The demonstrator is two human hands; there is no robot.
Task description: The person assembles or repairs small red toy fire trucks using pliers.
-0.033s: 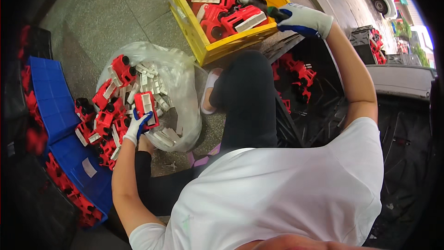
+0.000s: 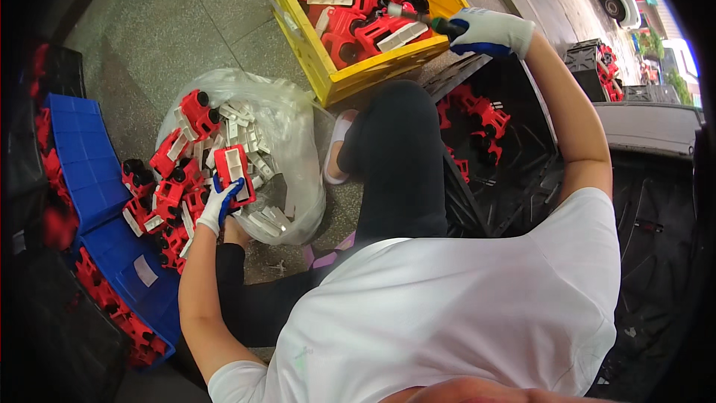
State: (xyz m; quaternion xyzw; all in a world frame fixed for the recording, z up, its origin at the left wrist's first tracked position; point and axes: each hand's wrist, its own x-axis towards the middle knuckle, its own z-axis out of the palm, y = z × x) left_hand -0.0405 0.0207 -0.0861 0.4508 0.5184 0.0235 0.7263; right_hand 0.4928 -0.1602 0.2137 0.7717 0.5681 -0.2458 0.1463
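Observation:
My left hand (image 2: 218, 205), in a white glove with blue palm, is closed on a red toy truck (image 2: 246, 192) with a white bed piece in it. The truck is above a clear plastic bag (image 2: 298, 130) holding loose white plastic pieces (image 2: 246, 130). My right hand (image 2: 492, 32), gloved alike, grips a green-handled tool (image 2: 445, 27) with a grey shaft; its exact kind is unclear. That tool reaches over the rim of a yellow crate (image 2: 328, 89), which holds several red toy trucks (image 2: 347, 27).
More red trucks (image 2: 168, 194) are heaped at the bag's left side. Beyond them stand blue bins (image 2: 93, 157). A black crate (image 2: 514, 97) with red trucks is by my right leg. My white slipper (image 2: 339, 145) rests on the speckled floor (image 2: 149, 30).
The tool's shaft, blurred before, now shows more sharply and its tip sits slightly lower. My right hand has shifted a little left. The truck in my left hand has moved slightly left.

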